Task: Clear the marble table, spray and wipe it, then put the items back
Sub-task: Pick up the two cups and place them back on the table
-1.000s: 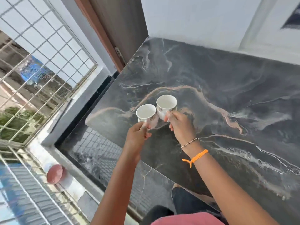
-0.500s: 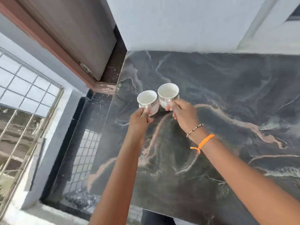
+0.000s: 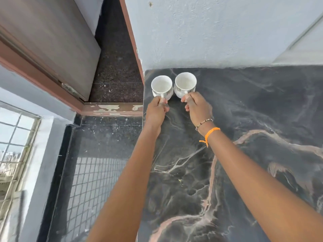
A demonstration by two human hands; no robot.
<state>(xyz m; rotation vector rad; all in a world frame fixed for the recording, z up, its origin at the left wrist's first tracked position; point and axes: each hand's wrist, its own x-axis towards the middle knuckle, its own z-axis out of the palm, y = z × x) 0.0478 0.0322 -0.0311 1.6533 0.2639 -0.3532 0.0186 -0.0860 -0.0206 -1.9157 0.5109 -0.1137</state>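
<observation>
Head view: two white cups side by side at the table's (image 3: 262,105) far left corner, upright, empty. Left hand (image 3: 156,111) pinches the left cup's (image 3: 162,87) handle — right hand (image 3: 198,108) pinches the right cup's (image 3: 185,84) handle. Whether they rest on the surface is unclear.

Two white cups: one cup (image 3: 161,87) is gripped by the handle in the left hand (image 3: 156,111), the other cup (image 3: 185,84) is held likewise by the right hand (image 3: 198,107), just beside the first. One marble table (image 3: 262,105) lies beneath both hands. Two bands circle the right wrist: one beaded bracelet (image 3: 204,122), one orange thread (image 3: 210,132).
</observation>
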